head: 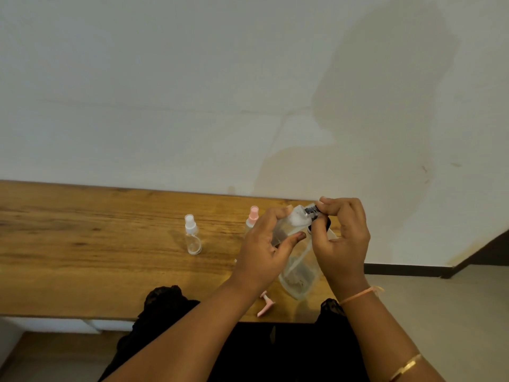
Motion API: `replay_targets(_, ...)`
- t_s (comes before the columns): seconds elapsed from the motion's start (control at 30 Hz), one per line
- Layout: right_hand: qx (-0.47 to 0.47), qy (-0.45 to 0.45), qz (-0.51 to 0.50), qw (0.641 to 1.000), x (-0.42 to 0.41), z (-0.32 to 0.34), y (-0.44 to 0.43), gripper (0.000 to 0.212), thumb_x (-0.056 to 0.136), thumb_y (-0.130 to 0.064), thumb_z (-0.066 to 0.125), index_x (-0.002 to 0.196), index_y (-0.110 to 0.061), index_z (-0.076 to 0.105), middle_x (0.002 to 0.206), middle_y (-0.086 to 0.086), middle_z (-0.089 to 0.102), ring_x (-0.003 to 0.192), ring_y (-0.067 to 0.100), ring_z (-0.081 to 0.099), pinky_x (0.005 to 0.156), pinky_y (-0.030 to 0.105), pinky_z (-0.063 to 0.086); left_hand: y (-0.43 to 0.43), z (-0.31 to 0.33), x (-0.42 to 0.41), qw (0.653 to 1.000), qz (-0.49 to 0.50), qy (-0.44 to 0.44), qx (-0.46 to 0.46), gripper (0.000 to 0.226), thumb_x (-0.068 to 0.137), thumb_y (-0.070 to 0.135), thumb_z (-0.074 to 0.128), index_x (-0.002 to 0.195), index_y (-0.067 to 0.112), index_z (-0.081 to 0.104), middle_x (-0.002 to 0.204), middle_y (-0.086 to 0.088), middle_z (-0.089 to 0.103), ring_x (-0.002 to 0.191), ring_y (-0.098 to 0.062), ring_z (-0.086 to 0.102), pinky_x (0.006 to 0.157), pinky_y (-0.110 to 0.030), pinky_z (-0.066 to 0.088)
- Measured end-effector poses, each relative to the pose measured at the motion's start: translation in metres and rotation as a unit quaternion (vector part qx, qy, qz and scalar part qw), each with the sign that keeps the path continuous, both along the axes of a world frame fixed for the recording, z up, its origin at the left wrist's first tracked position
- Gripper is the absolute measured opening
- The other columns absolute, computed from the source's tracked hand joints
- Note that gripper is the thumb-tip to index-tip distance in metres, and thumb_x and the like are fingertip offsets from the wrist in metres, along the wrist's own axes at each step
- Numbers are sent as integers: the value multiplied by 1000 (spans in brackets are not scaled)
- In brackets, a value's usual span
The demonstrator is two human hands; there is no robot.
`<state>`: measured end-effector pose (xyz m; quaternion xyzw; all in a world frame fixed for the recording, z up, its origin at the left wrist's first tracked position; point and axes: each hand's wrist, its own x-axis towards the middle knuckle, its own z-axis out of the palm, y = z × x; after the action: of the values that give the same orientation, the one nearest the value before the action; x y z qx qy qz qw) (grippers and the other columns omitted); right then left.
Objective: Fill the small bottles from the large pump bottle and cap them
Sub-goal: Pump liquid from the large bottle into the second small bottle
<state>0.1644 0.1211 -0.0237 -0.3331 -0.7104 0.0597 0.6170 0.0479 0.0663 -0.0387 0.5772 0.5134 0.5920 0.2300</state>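
Bangle [406,366]: gold, on the right forearm, nearest.
Left hand [264,244]: fingers and thumb curled round a small clear bottle [286,224], tilted, above the table [82,257].
Right hand [341,238]: fingertips pinch the black cap [312,209] at its top.
Large bottle [298,271]: clear, below the hands, near right.
Pink pump [265,303]: lying at the near edge.
White-capped bottle [192,235]: upright, left, apart.
Pink-capped bottle [252,219]: upright, behind the left hand.
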Motion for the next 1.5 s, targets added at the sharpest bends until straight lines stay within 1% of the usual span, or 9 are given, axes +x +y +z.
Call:
replay_targets(0.17,-7,1,5,1000,3,-5,-1,19,81,-6,47,84,3,64,92,4,52,87,5,52,82,7,43,0,0,-1,1000,-11,1,-10,33,82,19,70,109,25,51,106,24,54,98,18,53,75,-2,43)
replay_targets(0.37,-10,5,-4,1000,0,1,-7,19,82,-6,48,88,0,64,94,1,54,89,7,54,82,9,44,1,-2,0,1000,6,0,29,37,82,25,69,114,29,51,106,24,55,105,5,56,82,-6,45)
replay_targets(0.57,-7,1,-10,1000,-1,2,-2,18,81,-8,48,85,-1,64,92,0,53,86,9,53,80,10,45,2,-4,-2,999,12,7,34,39,82,29,68,115,36,49,110,19,57,105,1,58,83,-13,50)
replay_targets(0.73,-15,-6,5,1000,2,-5,2,18,81,-7,49,84,3,64,91,5,53,87,3,51,80,7,43,3,-7,-2,1000,5,21,7,34,83,28,68,112,29,50,108,24,56,101,9,56,79,-10,49)
replay_targets(0.93,-21,8,6,1000,0,0,-5,19,82,-7,48,85,1,64,93,2,54,88,8,54,82,7,43,2,-6,0,1000,10,-1,26,35,82,25,70,112,28,51,109,22,56,104,3,58,81,-10,48)
replay_targets(1.07,-18,10,4,1000,-2,4,-7,19,82,-7,48,87,0,65,93,2,54,88,9,54,81,8,43,4,-7,-2,999,18,-4,40,40,81,36,68,117,31,50,111,16,57,106,-4,58,83,-15,51)
replay_targets(1.23,-26,27,6,999,-2,-1,-1,18,81,-7,49,86,1,65,92,4,54,91,-7,52,80,7,43,4,-8,-1,999,9,-1,31,38,83,27,68,116,29,51,108,20,56,102,-1,59,79,-16,52)
replay_targets(1.4,-32,23,12,999,1,-6,1,18,81,-8,49,84,2,64,91,4,53,92,-7,52,81,8,44,4,-6,-2,1000,-3,6,10,35,83,21,70,111,28,50,106,25,55,96,14,56,74,-8,48)
replay_targets(1.5,-35,29,17,999,0,-4,-2,19,82,-7,48,86,1,64,92,5,54,93,-7,52,82,8,44,3,-5,0,1000,3,5,21,32,83,25,71,109,29,52,103,26,56,97,12,57,74,-5,46)
